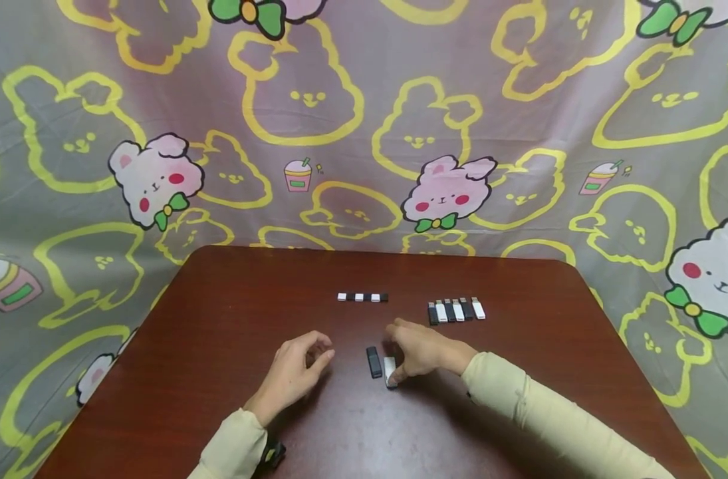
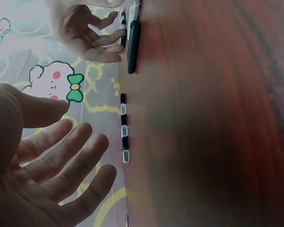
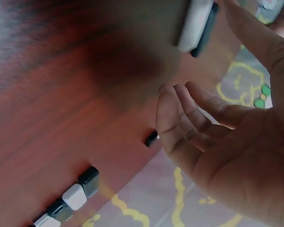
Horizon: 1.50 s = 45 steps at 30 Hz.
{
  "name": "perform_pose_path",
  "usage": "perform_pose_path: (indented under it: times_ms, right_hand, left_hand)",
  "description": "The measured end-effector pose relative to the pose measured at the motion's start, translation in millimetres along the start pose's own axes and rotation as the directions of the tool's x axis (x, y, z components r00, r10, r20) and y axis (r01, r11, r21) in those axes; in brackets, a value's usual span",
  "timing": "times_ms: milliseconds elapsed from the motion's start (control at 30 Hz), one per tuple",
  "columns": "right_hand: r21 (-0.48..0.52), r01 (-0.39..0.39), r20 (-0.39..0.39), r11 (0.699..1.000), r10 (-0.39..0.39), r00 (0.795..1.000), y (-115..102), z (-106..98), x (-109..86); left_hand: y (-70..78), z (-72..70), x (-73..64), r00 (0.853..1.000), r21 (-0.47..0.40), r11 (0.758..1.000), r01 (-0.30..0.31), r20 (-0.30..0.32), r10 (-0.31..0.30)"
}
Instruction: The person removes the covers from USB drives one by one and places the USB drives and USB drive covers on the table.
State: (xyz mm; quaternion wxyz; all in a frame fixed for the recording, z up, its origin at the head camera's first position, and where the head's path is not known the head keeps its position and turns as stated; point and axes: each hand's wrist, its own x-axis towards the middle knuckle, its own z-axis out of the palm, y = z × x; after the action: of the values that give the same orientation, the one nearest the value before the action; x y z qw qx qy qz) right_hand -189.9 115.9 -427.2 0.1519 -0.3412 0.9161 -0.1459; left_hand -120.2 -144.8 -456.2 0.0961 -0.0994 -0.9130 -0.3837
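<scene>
Two USB flash drives lie side by side on the table between my hands: a black one (image 1: pixel 373 362) and, to its right, a white one (image 1: pixel 389 371). My right hand (image 1: pixel 420 347) is over the white drive, thumb by its near end and fingers spread beyond. In the right wrist view those fingers (image 3: pixel 168 111) are loosely bent around nothing; whether the thumb touches the drive, I cannot tell. Left of the black drive, my left hand (image 1: pixel 294 369) hovers with relaxed fingers and nothing in it, as the left wrist view also shows (image 2: pixel 52 156).
Farther back, a row of small black and white caps (image 1: pixel 360 297) lies on the brown table (image 1: pixel 250 286). Several uncapped black and white flash drives (image 1: pixel 450 311) line up at the back right, one white drive (image 1: pixel 478 308) slightly apart. A patterned curtain (image 1: pixel 352 100) hangs behind.
</scene>
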Motion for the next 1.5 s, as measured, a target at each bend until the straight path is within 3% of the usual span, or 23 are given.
perform_pose_path:
  times_ms: [167, 467, 700, 1033, 1167, 1500]
  right_hand:
    - [-0.034, -0.003, 0.001, 0.999, 0.003, 1.0, 0.2, 6.5, -1.7]
    - [-0.069, 0.066, -0.017, 0.995, -0.067, 0.998, 6.8, 13.2, -2.0]
    - [-0.018, 0.064, -0.031, 0.998, -0.064, 0.997, 14.9, 11.4, -2.8]
    - [-0.007, 0.081, -0.181, 0.997, -0.081, 0.98, 19.9, -11.1, -8.5]
    - [-0.064, 0.092, -0.264, 0.994, -0.106, 0.959, 16.1, -24.1, -13.3]
    - [-0.15, 0.19, -0.434, 0.97, -0.238, 0.869, 0.1, -49.8, -27.8]
  left_hand:
    - [3.1, 1.2, -4.8, 1.0, -0.01, 1.0, 0.018, 0.015, -0.018]
    - [5.8, 2.2, -8.5, 0.999, -0.023, 1.0, -0.016, 0.041, 0.017]
    - [11.9, 2.6, -3.0, 0.997, -0.043, 0.998, -0.041, 0.069, 0.044]
    - [27.6, 3.6, 11.1, 0.992, -0.09, 0.993, -0.072, 0.097, 0.081]
    - [37.5, 5.9, 21.3, 0.992, -0.13, 0.989, -0.073, 0.095, 0.086]
    - [65.5, 14.6, 50.9, 0.992, -0.233, 0.972, -0.039, 0.106, 0.065]
